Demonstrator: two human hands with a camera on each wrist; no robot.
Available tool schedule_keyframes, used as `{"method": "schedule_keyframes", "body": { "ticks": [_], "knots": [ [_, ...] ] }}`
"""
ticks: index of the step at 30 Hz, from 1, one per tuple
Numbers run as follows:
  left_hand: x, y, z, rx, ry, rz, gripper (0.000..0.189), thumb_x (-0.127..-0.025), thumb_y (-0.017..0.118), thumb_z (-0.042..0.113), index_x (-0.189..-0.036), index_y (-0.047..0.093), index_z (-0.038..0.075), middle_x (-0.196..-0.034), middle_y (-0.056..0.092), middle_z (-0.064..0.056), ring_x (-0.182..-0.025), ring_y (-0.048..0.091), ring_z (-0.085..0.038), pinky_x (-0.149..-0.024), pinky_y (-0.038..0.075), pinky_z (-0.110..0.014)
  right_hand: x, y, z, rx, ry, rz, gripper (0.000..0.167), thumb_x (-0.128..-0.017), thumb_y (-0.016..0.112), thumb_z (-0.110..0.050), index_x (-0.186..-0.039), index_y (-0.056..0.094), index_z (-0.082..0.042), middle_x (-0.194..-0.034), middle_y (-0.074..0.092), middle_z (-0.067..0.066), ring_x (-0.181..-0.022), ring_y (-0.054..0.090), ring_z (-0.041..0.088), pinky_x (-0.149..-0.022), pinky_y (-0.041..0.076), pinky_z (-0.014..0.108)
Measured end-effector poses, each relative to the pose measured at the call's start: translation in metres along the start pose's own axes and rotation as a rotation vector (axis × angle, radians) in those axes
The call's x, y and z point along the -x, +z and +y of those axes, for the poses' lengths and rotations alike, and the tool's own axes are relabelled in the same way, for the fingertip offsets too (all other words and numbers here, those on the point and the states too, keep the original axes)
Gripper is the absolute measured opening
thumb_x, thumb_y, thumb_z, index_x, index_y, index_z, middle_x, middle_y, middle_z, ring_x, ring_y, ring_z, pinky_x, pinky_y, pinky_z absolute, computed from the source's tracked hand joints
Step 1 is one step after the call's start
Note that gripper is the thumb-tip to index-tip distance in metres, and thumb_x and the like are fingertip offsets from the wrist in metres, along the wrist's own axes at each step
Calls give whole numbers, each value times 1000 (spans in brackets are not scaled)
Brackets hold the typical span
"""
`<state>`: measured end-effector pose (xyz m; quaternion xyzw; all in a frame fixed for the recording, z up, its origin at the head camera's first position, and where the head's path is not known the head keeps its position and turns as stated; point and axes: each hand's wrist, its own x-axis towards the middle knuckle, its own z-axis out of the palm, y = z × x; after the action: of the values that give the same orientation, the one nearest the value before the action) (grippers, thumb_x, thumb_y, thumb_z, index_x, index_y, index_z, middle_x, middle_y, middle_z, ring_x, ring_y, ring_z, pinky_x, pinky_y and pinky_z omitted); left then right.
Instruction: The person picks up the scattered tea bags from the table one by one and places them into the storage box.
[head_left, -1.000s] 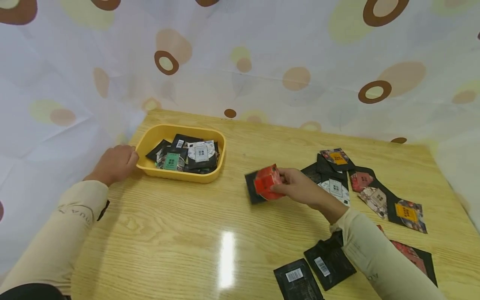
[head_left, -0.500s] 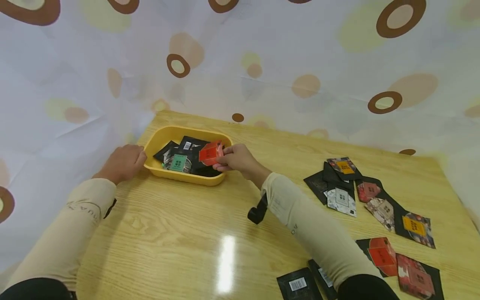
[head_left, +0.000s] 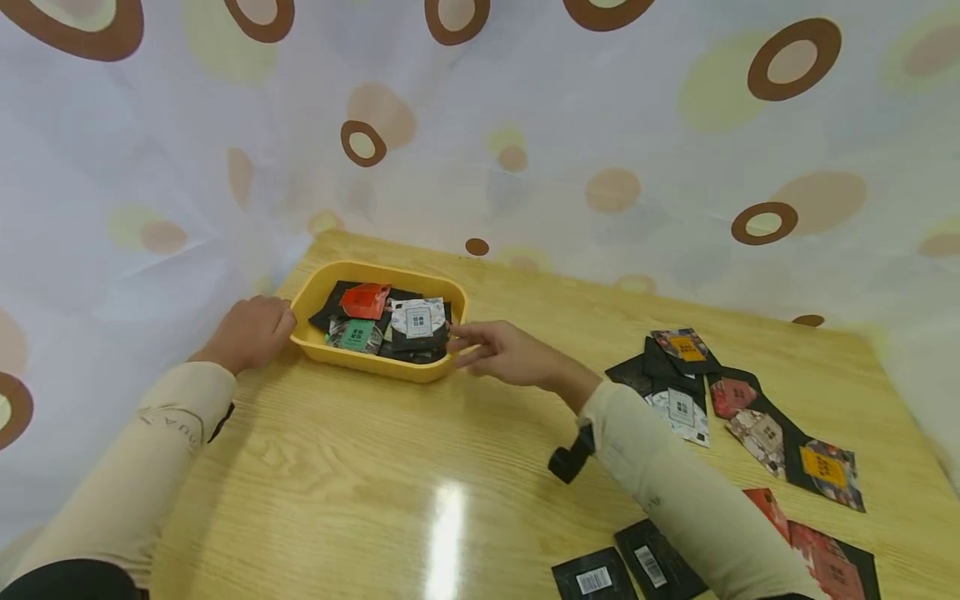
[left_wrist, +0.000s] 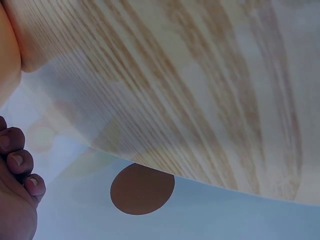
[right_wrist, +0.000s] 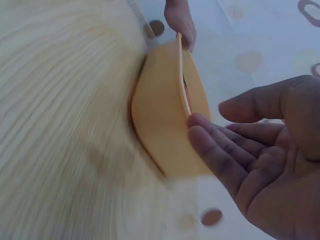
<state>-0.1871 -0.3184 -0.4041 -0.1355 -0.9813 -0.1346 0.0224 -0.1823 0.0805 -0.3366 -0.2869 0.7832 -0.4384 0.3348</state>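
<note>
A yellow plastic bin (head_left: 367,364) stands toward the back left of the table, with several small flat sachets inside. Among them are a red sachet (head_left: 365,301), a green-labelled one (head_left: 356,336) and a white-labelled one (head_left: 417,323). My left hand (head_left: 251,333) grips the bin's left end at the rim; its curled fingers (left_wrist: 19,160) show in the left wrist view. At the bin's right end is my right hand (head_left: 510,354), holding nothing, fingers extended and thumb apart. The right wrist view puts its fingertips (right_wrist: 197,131) right by the rim.
To the right lies a spread of black sachets with orange (head_left: 825,467), white (head_left: 681,408) and red (head_left: 828,567) labels. Two barcoded black sachets (head_left: 594,577) lie at the front, near the right forearm. A patterned curtain (head_left: 562,133) hangs behind the table (head_left: 360,483).
My right hand carried a red sachet leftward from the table to the bin and let it go there. It has since drawn back to the right. The left hand stayed at the bin.
</note>
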Motion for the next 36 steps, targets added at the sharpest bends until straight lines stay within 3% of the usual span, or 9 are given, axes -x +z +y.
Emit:
{"method": "schedule_keyframes", "body": {
  "ticks": [4, 8, 11, 15, 18, 23, 29, 33, 36],
  "knots": [
    [-1, -2, -1, 5, 0, -16, 37, -98, 26, 18, -64, 40, 13, -62, 38, -3, -54, 32, -17, -59, 29, -31, 70, -11, 12, 275, -38, 17, 56, -100, 52, -4, -152, 33, 5, -141, 55, 26, -122, 63, 36, -98, 54, 43],
    [-1, -2, -4, -1, 10, -8, 37, -98, 26, 18, -63, 39, 13, -61, 36, -2, -53, 30, -16, -57, 28, -30, 126, -4, 21, 522, -22, -1, 57, -97, 60, -12, -149, 40, 0, -132, 63, 18, -115, 66, 30, -91, 56, 42],
    [0, -2, -5, -9, 13, 4, 37, -97, 27, 18, -63, 39, 14, -60, 37, -2, -53, 30, -16, -56, 28, -30, 152, 11, 29, 649, 5, -73, 66, -90, 72, -18, -148, 44, -7, -132, 63, 10, -114, 65, 26, -88, 56, 42],
    [0, -2, -4, 4, 22, 3, 36, -97, 27, 18, -63, 40, 13, -61, 37, -2, -53, 29, -16, -56, 27, -30, 172, 34, 43, 684, 107, -183, 91, -72, 88, -34, -149, 41, -21, -136, 54, 0, -113, 60, 17, -84, 55, 39],
    [0, -3, -1, 11, 18, -3, 37, -97, 27, 18, -63, 39, 13, -60, 37, -2, -53, 29, -16, -55, 27, -30, 178, 49, 53, 715, 134, -197, 103, -58, 94, -44, -144, 41, -25, -128, 49, -6, -109, 52, 10, -83, 53, 37],
    [0, -5, 1, 16, 5, -10, 37, -97, 27, 17, -62, 40, 13, -60, 39, -3, -52, 30, -17, -54, 27, -30, 170, 63, 61, 906, 8, -148, 103, -49, 95, -48, -135, 45, -21, -117, 55, -6, -104, 54, 11, -81, 52, 39],
    [0, -5, -1, 1, -3, -4, 36, -97, 27, 18, -64, 42, 13, -61, 40, -3, -55, 35, -18, -57, 29, -31, 149, 59, 65, 921, -33, -135, 73, -61, 91, -46, -118, 55, -21, -103, 64, -10, -89, 60, 6, -76, 51, 34],
    [0, -5, 0, 3, 6, -18, 37, -97, 27, 19, -64, 43, 13, -61, 40, -2, -54, 34, -17, -56, 29, -31, 137, 57, 67, 827, -111, -134, 37, -77, 82, -42, -100, 63, -19, -91, 60, -12, -79, 51, 0, -69, 46, 23],
    [0, -5, 1, -1, 10, -20, 37, -97, 27, 19, -64, 42, 13, -61, 39, -2, -54, 33, -17, -56, 29, -30, 127, 52, 64, 675, -154, -109, 19, -91, 70, -35, -97, 63, -18, -86, 59, -11, -73, 47, -4, -66, 43, 19]
  ]
}}
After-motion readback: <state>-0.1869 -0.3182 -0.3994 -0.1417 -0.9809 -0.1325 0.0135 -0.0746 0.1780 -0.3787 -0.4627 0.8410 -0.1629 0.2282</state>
